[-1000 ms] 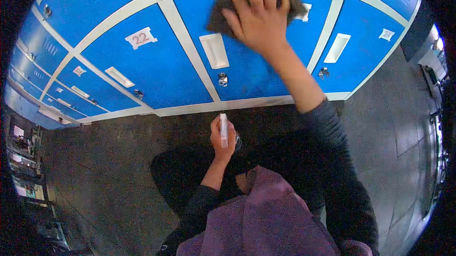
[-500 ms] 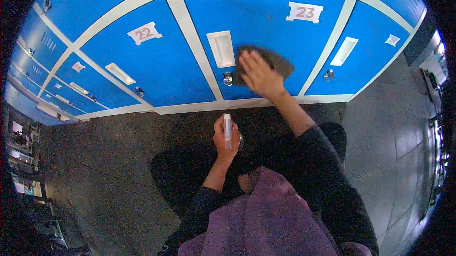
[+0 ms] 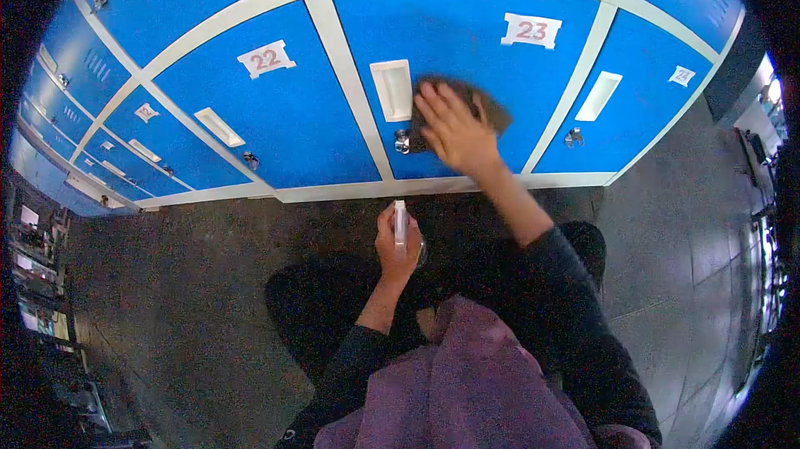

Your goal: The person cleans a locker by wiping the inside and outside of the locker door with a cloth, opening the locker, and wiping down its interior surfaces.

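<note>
My right hand (image 3: 458, 132) presses a dark grey-brown cloth (image 3: 495, 115) against the blue locker door (image 3: 458, 28) numbered 23. Its fingers lie extended over the cloth, right of the white recessed handle (image 3: 392, 91) and the metal lock (image 3: 402, 142). Lower down, in front of my lap, my left hand (image 3: 394, 246) is wrapped round a spray bottle (image 3: 401, 228) with a white top. Most of the bottle's body is hidden by that hand.
Locker doors 22 (image 3: 250, 107) and 24 (image 3: 633, 74) flank this one, each with a handle and a lock with a key. White frame strips (image 3: 450, 185) edge the doors. My bent legs (image 3: 308, 307) rest on the dark tiled floor (image 3: 192, 282).
The view has shifted slightly, so the lockers sit a little lower. My right hand stays on the cloth by the handle, blurred slightly by motion. My left hand keeps the spray bottle in place.
</note>
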Tool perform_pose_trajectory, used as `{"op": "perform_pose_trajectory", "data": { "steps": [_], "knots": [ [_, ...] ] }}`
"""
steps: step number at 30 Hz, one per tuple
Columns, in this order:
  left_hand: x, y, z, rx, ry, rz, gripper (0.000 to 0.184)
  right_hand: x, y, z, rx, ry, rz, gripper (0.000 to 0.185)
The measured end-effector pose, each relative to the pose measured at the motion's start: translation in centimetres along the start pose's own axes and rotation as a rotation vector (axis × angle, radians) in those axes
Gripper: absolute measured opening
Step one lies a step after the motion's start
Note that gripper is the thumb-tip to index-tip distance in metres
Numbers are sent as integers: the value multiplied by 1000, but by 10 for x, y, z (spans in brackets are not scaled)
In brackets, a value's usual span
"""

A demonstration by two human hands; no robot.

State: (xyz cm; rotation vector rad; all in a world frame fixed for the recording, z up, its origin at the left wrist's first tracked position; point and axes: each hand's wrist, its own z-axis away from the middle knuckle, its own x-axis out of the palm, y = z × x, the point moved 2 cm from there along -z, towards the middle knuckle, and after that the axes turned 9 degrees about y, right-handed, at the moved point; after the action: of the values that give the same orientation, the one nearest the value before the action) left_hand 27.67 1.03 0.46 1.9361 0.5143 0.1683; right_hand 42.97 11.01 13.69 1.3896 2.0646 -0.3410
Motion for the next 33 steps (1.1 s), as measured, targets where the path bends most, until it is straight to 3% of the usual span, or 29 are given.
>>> {"op": "perform_pose_trajectory", "data": {
  "steps": [4, 5, 7, 10, 15, 17, 22, 25, 26, 29, 30, 31, 33],
  "knots": [
    [1, 5, -3, 27, -5, -6, 40, -56, -1, -89, -70, 364, 92, 59],
    [1, 3, -3, 2, -11, -7, 40, -63, -1, -103, -64, 409, 137, 60],
    [1, -2, -1, -49, -13, -12, 41, -65, -1, -113, -31, 506, -90, 64],
    [3, -17, 2, -97, -11, 112, 42, -48, -4, -102, -37, 502, -53, 68],
    [1, -5, 1, -120, -24, 43, 42, 0, -3, -36, -213, 346, 143, 69],
    [0, -1, 1, -110, -36, 43, 43, 15, 2, -1, -323, -29, 212, 66],
    [-2, -1, -3, -24, -45, 1, 45, 43, 18, 90, -489, -136, 66, 55],
    [-2, 3, -4, 128, -30, -36, 44, 18, 2, 90, -174, -208, -193, 45],
    [-2, 5, -5, 131, -25, -30, 44, 8, -3, 80, 30, -193, -289, 33],
    [-1, 9, -2, 76, -32, -5, 42, -32, -25, 35, 405, -59, -749, 29],
    [-1, 8, -2, 26, -49, 11, 41, -40, -34, 21, 461, -121, -868, 25],
    [-3, 7, -2, -21, -68, 23, 40, -37, -41, 11, 385, -56, -851, 25],
    [-4, 10, -3, 107, -26, -43, 40, -31, -52, -8, 238, 80, -809, 24]
  ]
}}
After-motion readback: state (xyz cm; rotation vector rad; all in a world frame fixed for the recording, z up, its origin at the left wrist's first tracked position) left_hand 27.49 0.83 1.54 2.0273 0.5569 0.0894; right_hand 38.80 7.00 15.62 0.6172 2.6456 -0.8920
